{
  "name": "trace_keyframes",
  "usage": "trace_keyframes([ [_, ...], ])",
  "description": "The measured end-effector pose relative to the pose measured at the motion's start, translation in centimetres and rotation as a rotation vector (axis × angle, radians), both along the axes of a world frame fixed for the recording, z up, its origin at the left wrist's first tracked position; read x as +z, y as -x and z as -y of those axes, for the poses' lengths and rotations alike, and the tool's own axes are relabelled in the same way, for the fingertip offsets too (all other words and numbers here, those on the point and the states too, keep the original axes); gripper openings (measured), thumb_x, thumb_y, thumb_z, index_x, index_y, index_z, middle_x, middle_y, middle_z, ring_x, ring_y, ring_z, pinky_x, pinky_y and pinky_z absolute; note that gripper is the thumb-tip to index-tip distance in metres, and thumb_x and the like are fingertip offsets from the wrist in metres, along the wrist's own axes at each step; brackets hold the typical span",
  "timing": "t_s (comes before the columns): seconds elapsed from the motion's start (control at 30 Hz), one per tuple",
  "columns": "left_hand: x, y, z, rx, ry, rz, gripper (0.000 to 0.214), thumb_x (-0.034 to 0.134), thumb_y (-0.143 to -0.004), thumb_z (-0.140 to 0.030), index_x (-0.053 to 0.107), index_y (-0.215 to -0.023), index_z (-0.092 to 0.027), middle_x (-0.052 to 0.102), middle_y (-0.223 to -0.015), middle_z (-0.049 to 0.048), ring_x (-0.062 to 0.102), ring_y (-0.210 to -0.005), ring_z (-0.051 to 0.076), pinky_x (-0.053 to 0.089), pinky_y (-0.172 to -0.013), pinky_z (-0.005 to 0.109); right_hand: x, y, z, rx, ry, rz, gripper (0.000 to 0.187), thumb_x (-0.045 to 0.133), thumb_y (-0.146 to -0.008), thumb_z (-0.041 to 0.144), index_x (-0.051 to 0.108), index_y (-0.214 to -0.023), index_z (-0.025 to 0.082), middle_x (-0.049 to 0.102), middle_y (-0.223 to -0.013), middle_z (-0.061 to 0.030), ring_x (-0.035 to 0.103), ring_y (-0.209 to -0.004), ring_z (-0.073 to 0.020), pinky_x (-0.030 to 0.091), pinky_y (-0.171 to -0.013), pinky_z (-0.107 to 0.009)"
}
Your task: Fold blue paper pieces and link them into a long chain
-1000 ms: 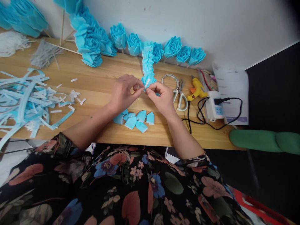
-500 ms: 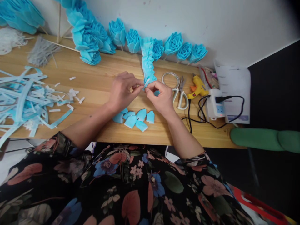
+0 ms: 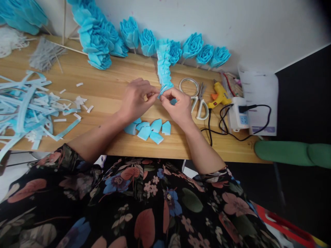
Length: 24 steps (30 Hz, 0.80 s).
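A blue ruffled petal strip (image 3: 163,65) runs from the row of flowers by the wall down to my fingers. My right hand (image 3: 178,105) pinches its near end between thumb and fingers. From the other side, my left hand (image 3: 138,98) meets it with thumb and forefinger pressed together at the same end. What exactly lies between the fingertips is partly hidden. Several loose cut blue petals (image 3: 150,129) are on the table just below my hands. A bit of blue also shows under my right palm.
Right of my hands are a tape roll (image 3: 189,80), white-handled scissors (image 3: 201,108), a yellow glue gun (image 3: 219,94) and a corded power strip (image 3: 239,117). Leftward lie heaped blue-white strips (image 3: 26,106) and grey sticks (image 3: 45,53). Blue flowers (image 3: 192,44) line the wall.
Both hands keep their pinch at the strip's near end, with hardly any movement. The view has shifted very slightly.
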<state>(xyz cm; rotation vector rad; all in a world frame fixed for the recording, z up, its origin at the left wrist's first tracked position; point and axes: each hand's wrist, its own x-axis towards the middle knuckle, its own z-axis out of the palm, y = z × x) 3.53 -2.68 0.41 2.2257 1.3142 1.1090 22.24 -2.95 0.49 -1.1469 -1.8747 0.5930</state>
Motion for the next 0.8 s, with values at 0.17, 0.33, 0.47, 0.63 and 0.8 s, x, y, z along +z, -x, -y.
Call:
trace_keyframes([
  [0.17, -0.07, -0.07, -0.07, -0.011, 0.001, 0.022, 0.012, 0.067, -0.091, -0.035, 0.075, -0.091, -0.026, 0.064, -0.074, 0.0037, 0.061, -0.080, 0.022, 0.047, -0.084, 0.039, -0.05, 0.00, -0.04, 0.000, -0.009, -0.011, 0.011, 0.061, -0.086, 0.020, 0.060, -0.075, 0.021, 0.064, -0.073, 0.0027, 0.056, -0.069, -0.0124, 0.048, -0.073, -0.028],
  [0.33, -0.08, -0.13, -0.08, -0.019, 0.069, 0.069, 0.011, 0.070, -0.088, -0.035, 0.073, -0.090, -0.024, 0.062, -0.075, 0.0044, 0.062, -0.085, 0.023, 0.047, -0.087, 0.039, -0.01, 0.01, -0.04, -0.006, 0.002, -0.004, 0.010, 0.061, -0.085, 0.022, 0.061, -0.075, 0.022, 0.064, -0.072, 0.0024, 0.055, -0.069, -0.0126, 0.047, -0.072, -0.028],
  [0.47, 0.11, -0.14, -0.03, -0.034, 0.151, 0.154, 0.014, 0.069, -0.088, -0.037, 0.072, -0.087, -0.024, 0.060, -0.073, 0.0041, 0.062, -0.087, 0.023, 0.048, -0.086, 0.038, 0.01, -0.01, -0.04, -0.005, 0.022, -0.002, 0.010, 0.061, -0.086, 0.023, 0.061, -0.076, 0.022, 0.064, -0.073, 0.0017, 0.055, -0.070, -0.0133, 0.048, -0.073, -0.029],
  [0.63, 0.46, -0.24, 0.02, 0.003, 0.163, 0.181, 0.012, 0.071, -0.085, -0.033, 0.070, -0.081, -0.022, 0.061, -0.072, 0.0030, 0.061, -0.083, 0.020, 0.049, -0.082, 0.034, 0.20, 0.02, 0.03, 0.006, 0.043, -0.036, 0.011, 0.062, -0.085, 0.023, 0.061, -0.075, 0.021, 0.061, -0.071, 0.0023, 0.053, -0.068, -0.0125, 0.046, -0.072, -0.028],
  [0.8, 0.71, -0.36, -0.15, 0.094, 0.232, 0.319, 0.009, 0.067, -0.086, -0.024, 0.069, -0.081, -0.018, 0.064, -0.072, 0.0005, 0.058, -0.070, 0.014, 0.047, -0.069, 0.027, 0.39, -0.18, -0.20, -0.001, 0.095, -0.086, 0.015, 0.063, -0.087, 0.027, 0.059, -0.074, 0.022, 0.057, -0.070, 0.0032, 0.051, -0.068, -0.0115, 0.045, -0.070, -0.028],
])
